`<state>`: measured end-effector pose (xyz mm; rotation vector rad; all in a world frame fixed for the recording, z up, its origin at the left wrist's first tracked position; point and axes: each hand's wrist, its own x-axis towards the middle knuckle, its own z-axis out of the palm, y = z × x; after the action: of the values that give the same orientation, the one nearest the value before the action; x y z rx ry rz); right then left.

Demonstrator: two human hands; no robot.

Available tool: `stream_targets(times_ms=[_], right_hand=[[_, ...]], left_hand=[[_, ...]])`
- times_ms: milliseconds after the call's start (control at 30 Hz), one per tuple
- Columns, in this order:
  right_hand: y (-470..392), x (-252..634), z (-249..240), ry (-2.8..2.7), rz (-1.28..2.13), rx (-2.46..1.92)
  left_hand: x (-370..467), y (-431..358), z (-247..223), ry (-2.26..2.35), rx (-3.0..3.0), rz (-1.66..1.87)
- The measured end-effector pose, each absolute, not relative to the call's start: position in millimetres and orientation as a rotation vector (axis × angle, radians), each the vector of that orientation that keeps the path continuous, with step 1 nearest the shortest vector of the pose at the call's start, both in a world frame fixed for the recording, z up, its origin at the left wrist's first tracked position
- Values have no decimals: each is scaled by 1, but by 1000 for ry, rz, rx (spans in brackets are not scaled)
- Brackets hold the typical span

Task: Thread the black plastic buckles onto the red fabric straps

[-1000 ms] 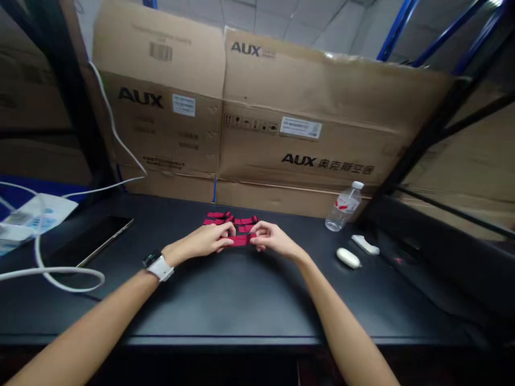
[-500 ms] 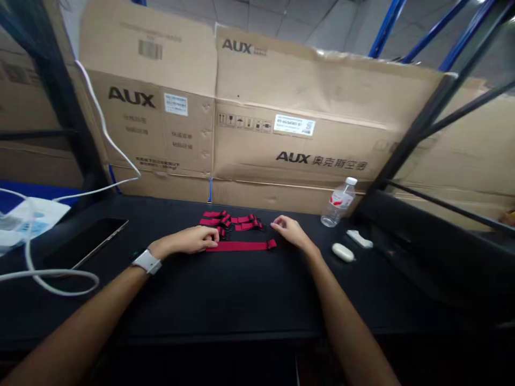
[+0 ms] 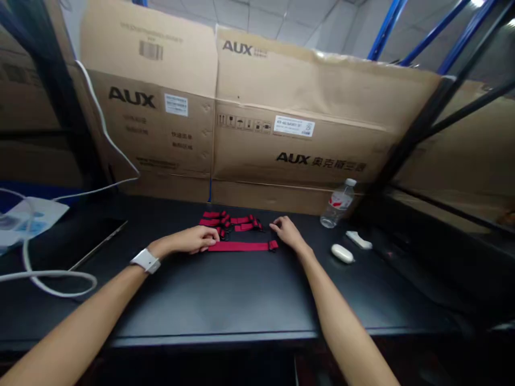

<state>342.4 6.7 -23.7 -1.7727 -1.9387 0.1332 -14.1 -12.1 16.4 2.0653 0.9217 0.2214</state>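
Head view, long red strap [image 3: 241, 246]: we now see it stretched out on the tabletop [image 3: 217, 305]; a second ago only a short stretch showed between our hands.
Left hand [image 3: 198, 239]: ours pinches the long strap's left end.
Right hand [image 3: 288, 234]: ours has let go, fingers loosely parted and apparently empty, just behind the long strap's buckled end.
Other red straps [image 3: 244, 227]: bunched behind the long strap, apart from it.
Meaning for our work: we judge the strap opened out, with just one hand steadying it.
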Motion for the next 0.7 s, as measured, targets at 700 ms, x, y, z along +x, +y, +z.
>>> stream_targets(times_ms=[700], right_hand=[[-41, 217, -11, -1719, 1246, -848]], left_hand=[[-3, -11, 4, 814, 1999, 459]])
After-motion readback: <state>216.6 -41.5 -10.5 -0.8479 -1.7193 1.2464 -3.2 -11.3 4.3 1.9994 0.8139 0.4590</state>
